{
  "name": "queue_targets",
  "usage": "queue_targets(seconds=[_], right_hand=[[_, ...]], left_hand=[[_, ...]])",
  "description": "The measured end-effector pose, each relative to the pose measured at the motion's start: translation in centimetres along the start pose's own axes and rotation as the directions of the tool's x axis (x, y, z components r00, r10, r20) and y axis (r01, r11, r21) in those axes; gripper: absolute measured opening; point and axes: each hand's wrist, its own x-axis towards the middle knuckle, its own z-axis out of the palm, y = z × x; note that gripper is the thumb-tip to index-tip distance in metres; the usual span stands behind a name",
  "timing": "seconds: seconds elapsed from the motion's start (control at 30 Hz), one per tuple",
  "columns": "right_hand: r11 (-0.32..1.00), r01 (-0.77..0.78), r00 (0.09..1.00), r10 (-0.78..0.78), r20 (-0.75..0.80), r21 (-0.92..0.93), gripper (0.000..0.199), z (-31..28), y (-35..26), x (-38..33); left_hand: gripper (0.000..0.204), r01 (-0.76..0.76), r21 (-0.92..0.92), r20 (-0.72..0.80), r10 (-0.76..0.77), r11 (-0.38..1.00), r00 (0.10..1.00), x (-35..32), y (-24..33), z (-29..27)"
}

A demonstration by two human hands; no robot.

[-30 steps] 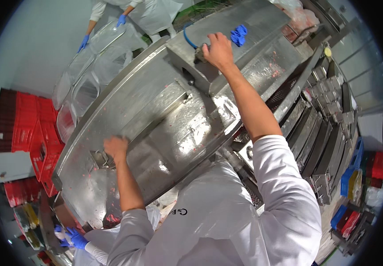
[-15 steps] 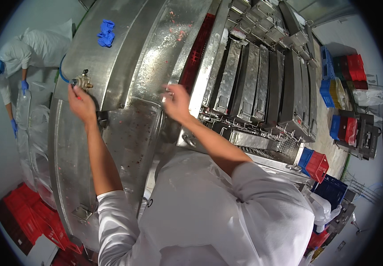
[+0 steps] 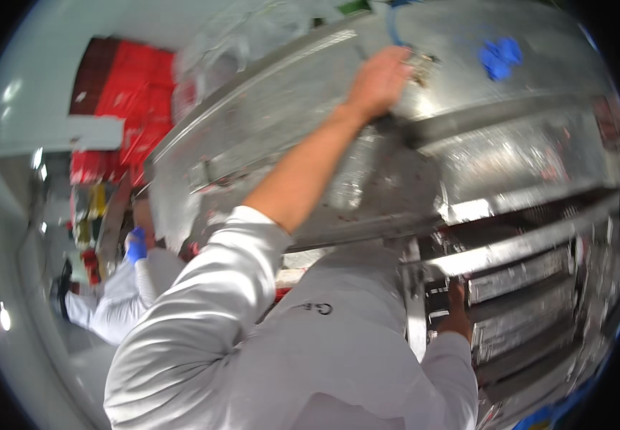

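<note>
My left hand (image 3: 380, 80) is at a small metal valve fitting (image 3: 423, 69) on the steel table (image 3: 496, 136). Its fingers are curled at the fitting's side, where a blue hose (image 3: 394, 25) runs off. A crumpled pair of blue gloves (image 3: 499, 57) lies on the steel farther right. Down at my right side, my right hand (image 3: 456, 304) is in shadow beside the metal rack's frame (image 3: 414, 308). Motion and dim light blur its fingers, so whether it grips the frame is unclear. Long steel moulds (image 3: 521, 276) lie in that rack.
Red crates (image 3: 141, 86) are stacked beyond the table's left end. A co-worker in white with a blue-gloved hand (image 3: 136, 245) is at the lower left. Clear plastic sheeting (image 3: 252, 36) hangs behind the table's far edge.
My view has swung left, so the table now runs across it. My left hand stays at the valve fitting. My right hand has moved from above the table down beside the rack.
</note>
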Motion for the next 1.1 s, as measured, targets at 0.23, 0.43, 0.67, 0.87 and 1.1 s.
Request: queue_targets(seconds=[0.23, 0.43, 0.67, 0.87, 1.1], right_hand=[[0.910, -0.009, 0.937, 0.152, -0.315, 0.414, 0.045, -12.9, -2.9, -10.4], [0.916, 0.102, 0.599, 0.255, -0.759, 0.389, 0.056, -37.6, -4.3, -33.7], [0.979, -0.150, 0.125, 0.158, -0.979, 0.139, 0.034, -58.1, -7.0, -51.5], [0.838, -0.145, -0.021, -0.534, -0.845, -0.526, 0.032, -60.3, -29.1, -61.3], [0.346, -0.022, -0.135, -0.931, -0.340, -0.938, 0.014, -60.6, -45.4, -60.7]], left_hand=[[0.034, -0.027, -0.002, -0.057, 0.026, 1.000, 0.998, -2.0, 0.6, -1.0], [0.050, -0.345, 0.083, 0.090, 0.338, 0.935, 0.937, -1.7, -2.0, -2.3], [0.058, -0.612, 0.157, 0.052, 0.612, 0.775, 0.789, 0.9, -1.8, 3.2], [0.072, -0.029, 0.396, 0.137, -0.028, 0.918, 0.990, 5.4, 5.5, 6.3], [0.088, 0.625, -0.767, 0.635, 0.306, 0.145, 0.709, 0.5, 19.6, -7.4]])
